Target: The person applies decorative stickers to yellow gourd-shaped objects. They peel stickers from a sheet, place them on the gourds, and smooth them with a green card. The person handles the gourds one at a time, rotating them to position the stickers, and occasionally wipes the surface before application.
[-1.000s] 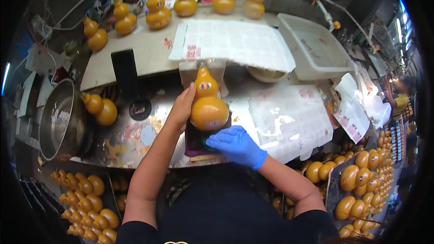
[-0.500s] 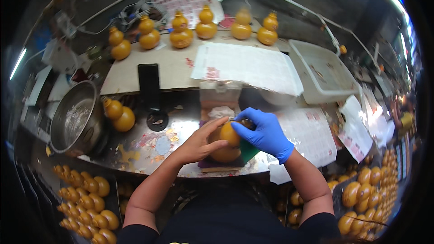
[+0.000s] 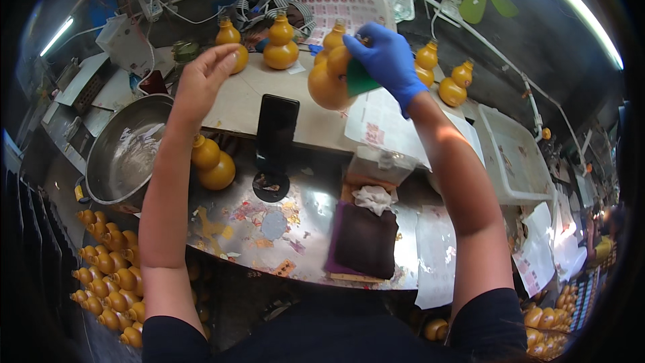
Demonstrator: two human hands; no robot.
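Glossy yellow-orange, a held gourd (image 3: 328,89) was just left of the right hand (image 3: 388,60), above the pale board (image 3: 232,107); whether its base touched the board could not be told. Blue-gloved, this hand pinched the gourd near its top, a green piece (image 3: 363,82) against its side. Bare and partly spread, the left hand (image 3: 201,81) was beside the leftmost standing gourd (image 3: 228,32), contact unclear. Another gourd (image 3: 280,54) stood right of the left hand, and two more gourds (image 3: 453,86) right of the gloved one. Below the right hand lay a printed sheet (image 3: 379,117), then a clear box (image 3: 383,163), a crumpled tissue (image 3: 374,199) and a dark pad (image 3: 366,242) on the metal tabletop (image 3: 312,205). Below the left hand, a lone gourd (image 3: 216,171) sat beside a metal basin (image 3: 121,161).
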